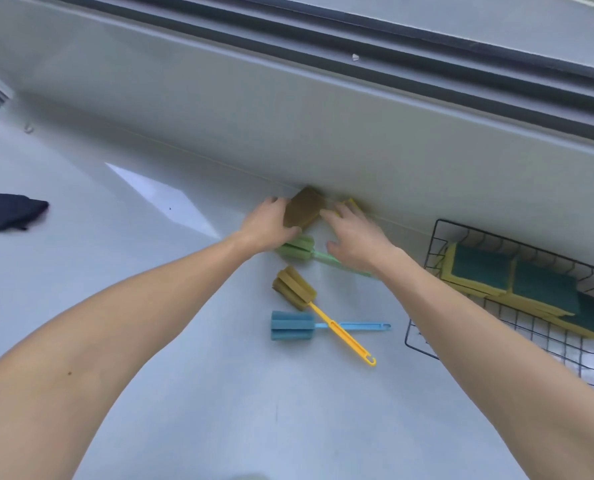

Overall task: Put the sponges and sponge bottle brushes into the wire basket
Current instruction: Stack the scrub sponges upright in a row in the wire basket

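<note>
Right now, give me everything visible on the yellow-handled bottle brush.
The yellow-handled bottle brush lies flat on the pale grey counter, untouched by either hand. Its head is olive-brown slotted sponge, pointing up-left; the slim yellow plastic handle runs down-right and ends in a small open hook. The handle crosses over the blue brush's handle. It sits left of the wire basket, outside it.

Single view: head camera, worn by the person, wide-angle. It looks forward and steeply down onto a pale grey table (191, 393), close enough that both bare forearms run in from the bottom corners. The horizon is tilted: the wall panel (288, 109) behind the table crosses the frame diagonally. A wire basket (437, 237) is cropped at the right edge.
</note>
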